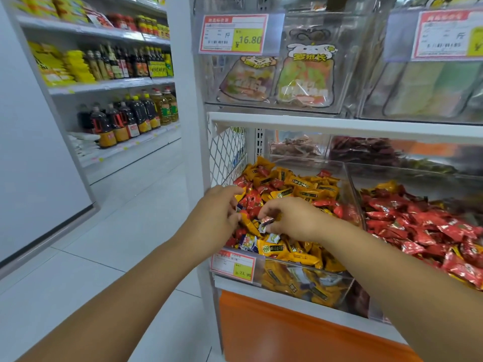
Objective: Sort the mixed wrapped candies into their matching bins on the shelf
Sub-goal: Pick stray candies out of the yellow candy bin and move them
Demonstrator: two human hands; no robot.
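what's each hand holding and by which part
The right hand pinches a small pale wrapped candy by one end. The left hand curls its fingers into the mixed pile; whether it holds anything cannot be told.

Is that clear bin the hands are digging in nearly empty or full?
Full: the clear bin holds yellow and red wrapped candies heaped above its front wall. The right hand pinches one pale candy.

The left hand has its fingertips buried in the mixed candies, so whether it grips one cannot be told. The print on the small candy pinched by the right hand is blurred. The red-candy bin runs off the right edge.
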